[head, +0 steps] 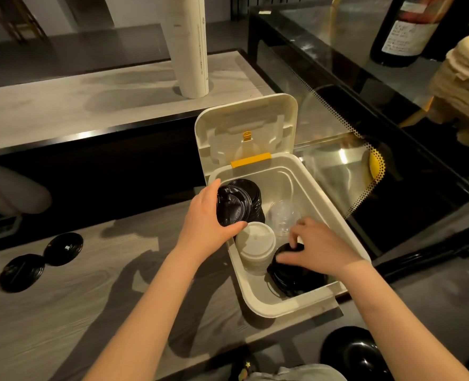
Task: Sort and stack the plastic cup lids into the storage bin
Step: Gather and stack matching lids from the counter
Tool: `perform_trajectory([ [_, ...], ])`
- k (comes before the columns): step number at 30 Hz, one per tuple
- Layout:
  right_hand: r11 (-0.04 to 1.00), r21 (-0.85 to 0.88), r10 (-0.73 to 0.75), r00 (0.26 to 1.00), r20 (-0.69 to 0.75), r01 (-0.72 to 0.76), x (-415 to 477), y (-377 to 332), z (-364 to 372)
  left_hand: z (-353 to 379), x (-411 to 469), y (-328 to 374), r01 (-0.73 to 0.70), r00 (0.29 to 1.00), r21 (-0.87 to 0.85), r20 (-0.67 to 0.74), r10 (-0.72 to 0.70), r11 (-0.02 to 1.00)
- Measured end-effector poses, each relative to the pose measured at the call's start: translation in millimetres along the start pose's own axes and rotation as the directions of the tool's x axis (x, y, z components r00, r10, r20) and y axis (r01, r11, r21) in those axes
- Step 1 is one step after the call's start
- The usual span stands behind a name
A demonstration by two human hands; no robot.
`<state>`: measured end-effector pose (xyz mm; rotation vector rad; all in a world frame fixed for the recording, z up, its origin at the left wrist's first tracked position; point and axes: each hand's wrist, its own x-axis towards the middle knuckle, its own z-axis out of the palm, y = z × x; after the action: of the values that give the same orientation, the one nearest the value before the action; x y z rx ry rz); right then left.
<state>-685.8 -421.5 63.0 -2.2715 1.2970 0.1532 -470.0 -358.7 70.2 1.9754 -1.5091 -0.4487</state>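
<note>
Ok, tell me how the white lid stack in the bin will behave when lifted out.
The white lid stack looks like thin nested plastic, so probably light. It stands several lids tall in the storage bin, so a sideways push may tip it. Gripped only at the top, lower lids could drop away.

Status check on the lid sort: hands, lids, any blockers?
Left hand grips black lids at bin rim. Right hand grips black stack inside bin. Two loose lids on counter. No visible blockers.
</note>
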Motion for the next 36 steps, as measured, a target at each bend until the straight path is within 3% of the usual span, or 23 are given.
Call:
perform_trajectory([
  [3,0.959,0.260,-0.045,0.963,-0.266,0.117,16,-21,-15,-2,1,5,-0.025,0.999,0.007,0.036,0.025,1.000],
  [6,0.878,0.417,-0.101,0.942,-0.321,0.236,39,-46,-27,-4,3,10,-0.110,0.992,0.051,0.065,0.106,0.993],
  [9,0.859,0.395,-0.178,0.914,-0.365,0.325,58,-60,-32,-6,3,12,-0.159,0.986,0.070,0.066,0.155,0.985],
  [11,0.855,0.411,-0.169,0.920,-0.354,0.316,73,-61,-32,-7,4,9,-0.143,0.989,0.067,0.032,0.141,0.987],
  [14,0.769,0.599,-0.038,0.952,-0.305,0.222,100,-56,-36,-6,7,-1,-0.087,0.996,0.198,-0.007,0.091,0.976],
  [17,0.688,0.713,0.075,0.963,-0.259,0.138,128,-45,-34,-2,4,-14,-0.006,0.996,0.308,0.085,-0.022,0.951],
  [20,0.752,0.658,0.120,0.972,-0.201,0.043,140,-44,-26,2,-4,-21,0.004,0.978,0.338,0.195,-0.075,0.941],
  [24,0.949,0.307,0.163,0.947,-0.277,-0.073,143,-51,-17,1,-7,-23,0.001,0.972,0.367,0.219,-0.088,0.930],
  [28,0.965,0.225,0.196,0.940,-0.279,-0.134,142,-53,-17,1,-6,-25,-0.010,0.972,0.383,0.221,-0.081,0.924],
  [36,0.997,0.053,-0.025,0.908,-0.417,0.052,116,-72,-18,-19,-9,-39,0.008,0.979,0.412,0.184,-0.092,0.911],
])
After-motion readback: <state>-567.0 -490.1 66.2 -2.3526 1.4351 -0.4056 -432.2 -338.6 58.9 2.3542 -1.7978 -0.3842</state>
